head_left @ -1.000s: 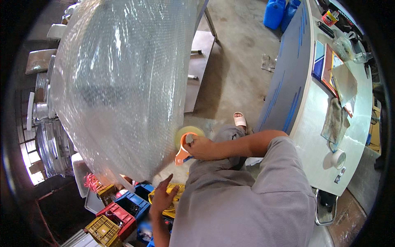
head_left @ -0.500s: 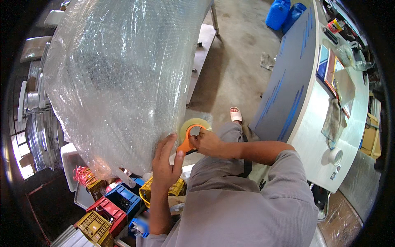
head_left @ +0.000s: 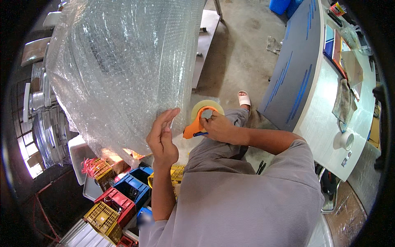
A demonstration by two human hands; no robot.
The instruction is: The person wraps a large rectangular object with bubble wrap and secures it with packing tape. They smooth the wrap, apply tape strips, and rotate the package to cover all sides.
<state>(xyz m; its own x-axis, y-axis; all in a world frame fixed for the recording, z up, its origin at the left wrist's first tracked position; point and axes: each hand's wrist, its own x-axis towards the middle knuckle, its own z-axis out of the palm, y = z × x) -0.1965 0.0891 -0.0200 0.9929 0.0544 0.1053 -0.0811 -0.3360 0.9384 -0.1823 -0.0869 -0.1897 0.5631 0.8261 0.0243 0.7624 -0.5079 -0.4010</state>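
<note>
Bubble-wrapped bundle [head_left: 123,70] is pressed by the flat, spread left hand [head_left: 162,138]; right hand [head_left: 218,127] grip seemingly clamps the orange tape dispenser [head_left: 196,123].

The left hand [head_left: 162,138] lies flat, fingers up, against the lower edge of a big bundle wrapped in bubble wrap [head_left: 123,70]. Just right of it, the right hand [head_left: 218,127] grips an orange tape dispenser [head_left: 196,124] with a roll of clear tape [head_left: 207,108], and the dispenser touches the wrap. Below the left hand stand small plastic crates [head_left: 123,197], red, blue and yellow. Far to the right of the right hand is a curved grey desk [head_left: 312,123] with a tape roll [head_left: 345,140] and a cloth [head_left: 342,101] on it.
</note>
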